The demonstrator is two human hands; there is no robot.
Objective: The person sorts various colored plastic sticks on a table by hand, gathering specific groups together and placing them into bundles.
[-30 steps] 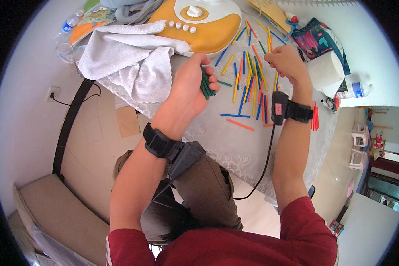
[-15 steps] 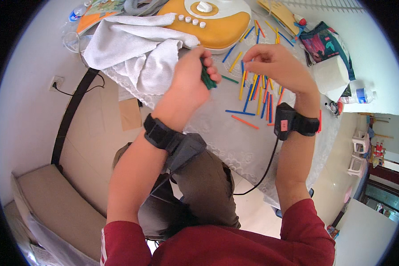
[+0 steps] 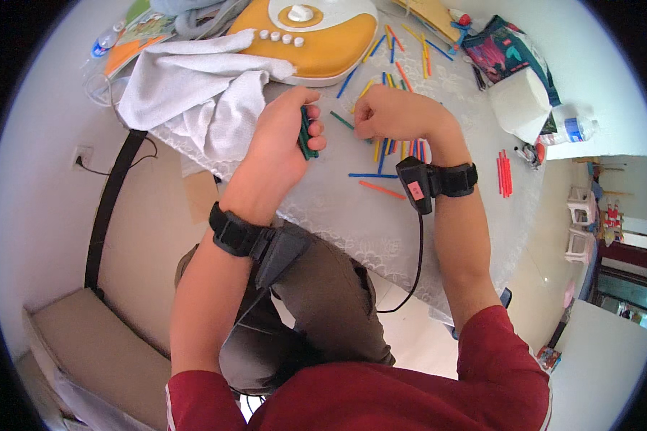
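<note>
Over the pale tablecloth (image 3: 338,208), the right hand (image 3: 402,115) is now working further to the left than half a second ago, when it was hovering above the loose coloured sticks (image 3: 383,148). It is now bending down at a single green stick (image 3: 341,118), which is slanting more steeply than before. The left hand (image 3: 287,133) is still gripping its bundle of green sticks (image 3: 305,134). The group of red sticks (image 3: 505,174), partly hidden earlier by the right wrist, is now showing clear of it.

Regarding containers: a clear plastic bottle (image 3: 576,130) is lying at the right, and another bottle (image 3: 106,42) is showing at the upper left; their contents cannot be told. A dark patterned bag (image 3: 507,49) is resting beside the white paper roll (image 3: 517,104), its contents hidden.

The left fingers are curling closed around the bundle, whose ends are protruding from the fist. The right fingers are bunching at the near end of the single green stick, its far end pointing toward the left hand; whether they are gripping or merely touching it cannot be told.
</note>
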